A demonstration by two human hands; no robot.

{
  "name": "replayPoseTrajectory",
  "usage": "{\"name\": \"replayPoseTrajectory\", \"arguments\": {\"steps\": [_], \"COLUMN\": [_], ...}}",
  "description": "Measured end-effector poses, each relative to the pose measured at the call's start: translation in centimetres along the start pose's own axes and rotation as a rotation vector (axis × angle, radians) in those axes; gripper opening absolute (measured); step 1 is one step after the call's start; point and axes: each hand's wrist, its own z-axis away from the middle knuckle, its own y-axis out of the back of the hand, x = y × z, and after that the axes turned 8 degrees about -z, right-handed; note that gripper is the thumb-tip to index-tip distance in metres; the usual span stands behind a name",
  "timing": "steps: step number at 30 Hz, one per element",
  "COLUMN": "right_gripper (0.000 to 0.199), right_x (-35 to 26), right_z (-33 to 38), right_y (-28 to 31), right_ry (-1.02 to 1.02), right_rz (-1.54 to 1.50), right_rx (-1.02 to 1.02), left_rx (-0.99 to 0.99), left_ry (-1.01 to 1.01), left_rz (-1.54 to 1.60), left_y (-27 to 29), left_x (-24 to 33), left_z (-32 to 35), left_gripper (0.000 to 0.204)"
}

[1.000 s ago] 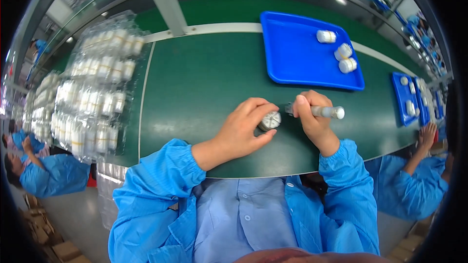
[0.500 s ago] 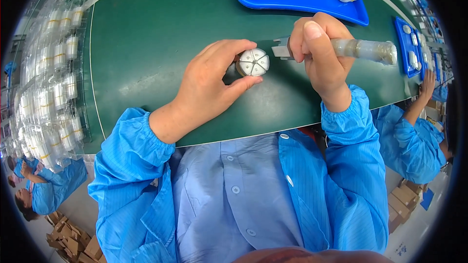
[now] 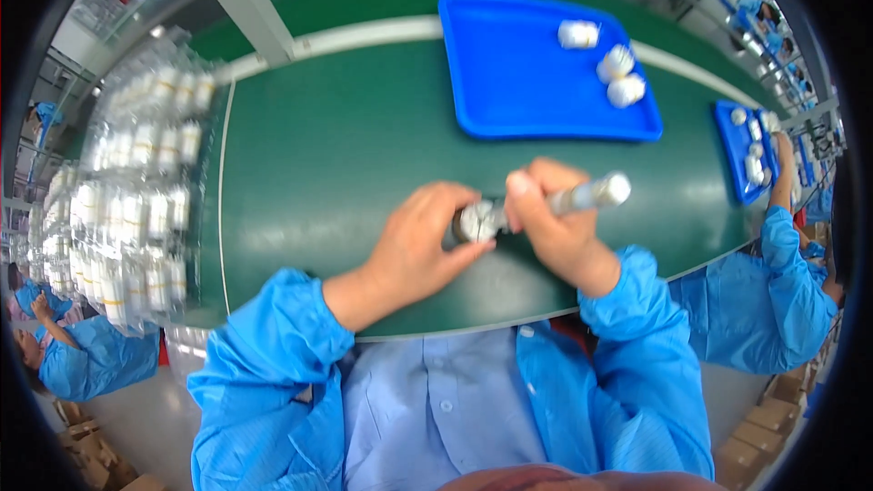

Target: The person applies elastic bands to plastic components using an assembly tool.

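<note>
My left hand [image 3: 396, 241] is closed round a short white cylinder [image 3: 478, 222], thumb and fingers pressing its sides. Its end is split into several wedge-shaped segments. From the right, my right hand [image 3: 564, 232] grips a tool with a pale, tape-wrapped handle [image 3: 591, 194]. The tool's grey head sits at the right side of the cylinder; blur hides whether they touch. Both hands are low over the green table [image 3: 336, 136], near its front edge.
Beyond my hands lies a blue tray [image 3: 555, 133] with 3 white cylinders [image 3: 578, 35]. Clear plastic packs of white cylinders [image 3: 136, 209] are stacked at left. A grey post [image 3: 241, 0] rises behind. At right, a co-worker's arm [image 3: 782, 245] reaches beside a smaller blue tray [image 3: 727, 150].
The tool in my right hand has come left, from apart to right beside the cylinder. The view has shifted, showing more of the far tray. My left hand keeps its hold.
</note>
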Motion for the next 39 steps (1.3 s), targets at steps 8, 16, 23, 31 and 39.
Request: {"name": "replayPoseTrajectory", "arguments": {"steps": [8,16,23,31,39], "right_gripper": [0.035,0.033,0.033,0.034,0.033], "right_x": [-0.4,-0.6,-1.2,-0.5,-0.1], "right_z": [0.3,-0.4,-1.0,-0.8,-0.7], "right_y": [0.2,1.8,1.7,0.6,0.7], "right_ry": [0.107,0.107,0.172,0.161,0.165], "right_rz": [-0.136,-0.128,-0.194,-0.182,-0.006], "right_rx": [-0.023,0.129,0.063,-0.014,-0.107], "left_rx": [0.044,-0.039,-0.008,-0.055,-0.104], "left_ry": [-0.076,-0.12,-0.004,-0.017,-0.046], "left_rz": [-0.092,-0.086,0.033,0.041,0.049], "left_y": [0.5,0.6,-0.2,-0.8,-0.5], "left_x": [0.5,0.6,0.1,-0.5,-0.4], "left_z": [0.4,0.2,0.4,0.4,0.2], "left_gripper": [0.047,0.05,0.062,0.078,0.075]}}
